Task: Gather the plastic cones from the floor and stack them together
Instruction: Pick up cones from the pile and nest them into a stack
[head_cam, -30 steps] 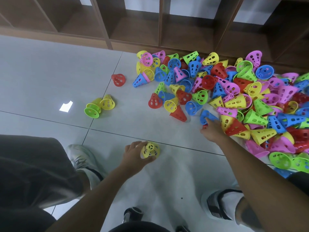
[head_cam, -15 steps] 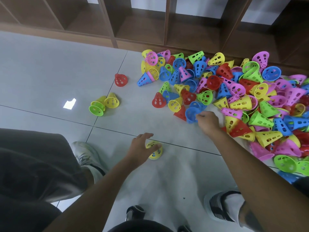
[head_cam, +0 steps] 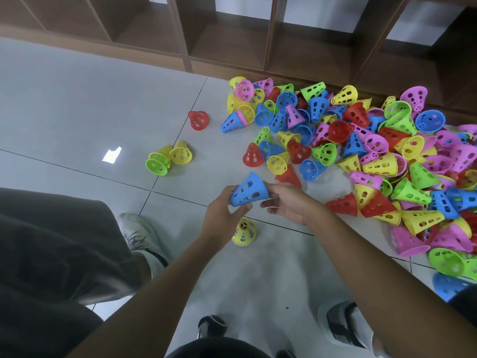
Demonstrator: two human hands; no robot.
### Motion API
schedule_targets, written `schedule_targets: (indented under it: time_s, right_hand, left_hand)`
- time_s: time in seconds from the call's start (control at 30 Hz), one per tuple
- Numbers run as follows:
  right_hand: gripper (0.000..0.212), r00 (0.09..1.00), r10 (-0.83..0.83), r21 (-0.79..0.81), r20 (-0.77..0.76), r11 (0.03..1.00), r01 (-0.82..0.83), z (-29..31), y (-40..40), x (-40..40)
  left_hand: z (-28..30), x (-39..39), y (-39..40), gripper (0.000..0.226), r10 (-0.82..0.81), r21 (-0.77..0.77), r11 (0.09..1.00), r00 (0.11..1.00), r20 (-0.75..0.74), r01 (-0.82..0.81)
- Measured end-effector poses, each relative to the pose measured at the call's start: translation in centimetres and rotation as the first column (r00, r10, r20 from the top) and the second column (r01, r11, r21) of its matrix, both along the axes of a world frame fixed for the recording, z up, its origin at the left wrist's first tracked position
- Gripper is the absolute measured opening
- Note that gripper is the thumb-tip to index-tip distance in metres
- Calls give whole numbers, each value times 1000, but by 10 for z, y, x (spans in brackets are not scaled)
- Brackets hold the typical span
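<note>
A blue perforated cone (head_cam: 247,193) hangs above the floor between both hands, tip up and to the left. My left hand (head_cam: 222,218) grips its lower rim. My right hand (head_cam: 286,202) touches its wide end from the right. Just below them a yellow cone (head_cam: 244,232) stands upright on the tiles. A big heap of coloured cones (head_cam: 361,151) covers the floor to the right.
A red cone (head_cam: 198,120) lies alone at the left of the heap. A green and yellow cluster (head_cam: 167,158) lies further left. Wooden shelving (head_cam: 258,40) lines the back. My shoes (head_cam: 140,236) (head_cam: 343,324) and knee stand close below.
My right hand pulled a blue cone out of the heap and brought it left. My left hand let go of the yellow cone on the floor and rose to take the blue one.
</note>
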State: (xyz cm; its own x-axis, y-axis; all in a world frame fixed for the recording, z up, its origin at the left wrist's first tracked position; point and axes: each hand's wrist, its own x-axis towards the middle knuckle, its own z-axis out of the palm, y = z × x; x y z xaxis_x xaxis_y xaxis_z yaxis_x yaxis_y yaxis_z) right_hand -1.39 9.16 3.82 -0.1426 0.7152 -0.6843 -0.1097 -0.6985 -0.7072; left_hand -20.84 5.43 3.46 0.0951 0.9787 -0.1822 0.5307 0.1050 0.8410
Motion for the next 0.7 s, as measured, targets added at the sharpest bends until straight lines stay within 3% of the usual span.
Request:
schedule_targets:
  time_s: [0.13,0.23,0.33,0.4,0.57,0.7]
  right_hand:
    - [24,997,71,0,33,997,-71,2,0,-1]
    - [27,964,66,30,257,997,-77,-6,5,7]
    - [19,781,-18,155,624,983,-101,-22,13,25]
    - [15,653,-35,189,757,968,-166,-32,17,39]
    - [20,530,50,165,846,921,-351,-62,29,63]
    - [25,514,154,96,844,899,-427,-68,38,62]
  left_hand:
    - [1,-5,0,45,-29,55,998,994,-107,35]
    - [2,-10,0,42,-37,28,999,978,-207,44]
    - [11,-17,-1,36,-74,2,997,952,-298,78]
    - [17,-21,-1,39,-99,-27,995,925,-367,96]
    - [23,-29,-5,45,-165,-92,986,867,-471,139]
    - [28,-27,-3,52,-215,-104,976,810,-546,190]
